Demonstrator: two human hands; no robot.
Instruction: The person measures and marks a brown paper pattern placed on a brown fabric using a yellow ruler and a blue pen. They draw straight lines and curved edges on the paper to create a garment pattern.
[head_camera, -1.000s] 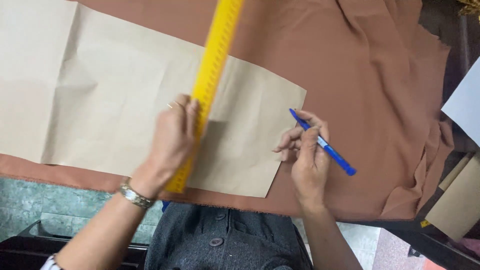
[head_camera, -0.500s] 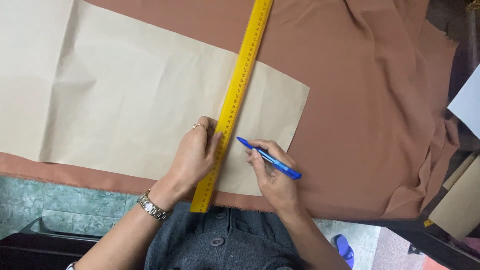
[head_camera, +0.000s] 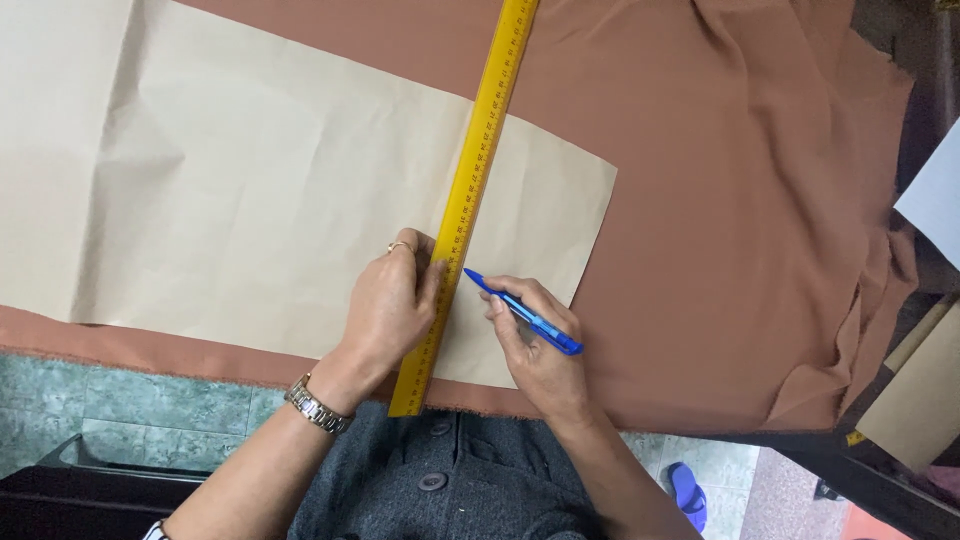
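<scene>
A long yellow ruler (head_camera: 470, 190) lies slanted across a sheet of tan pattern paper (head_camera: 230, 210), which rests on brown fabric (head_camera: 720, 200). My left hand (head_camera: 392, 305) presses flat on the ruler's lower part, fingers on its left edge; a ring and a wristwatch show on that hand and arm. My right hand (head_camera: 535, 345) grips a blue pen (head_camera: 522, 311), its tip touching the paper right beside the ruler's right edge.
The brown fabric bunches into folds at the right edge of the table. More tan paper (head_camera: 920, 400) and a white sheet (head_camera: 935, 195) lie at the far right. Green tiled floor (head_camera: 120, 395) and a blue slipper (head_camera: 688, 493) show below the table edge.
The pen hand has moved left from the paper's right side to the ruler's edge. The ruler and my left hand have shifted slightly; the view has moved too.
</scene>
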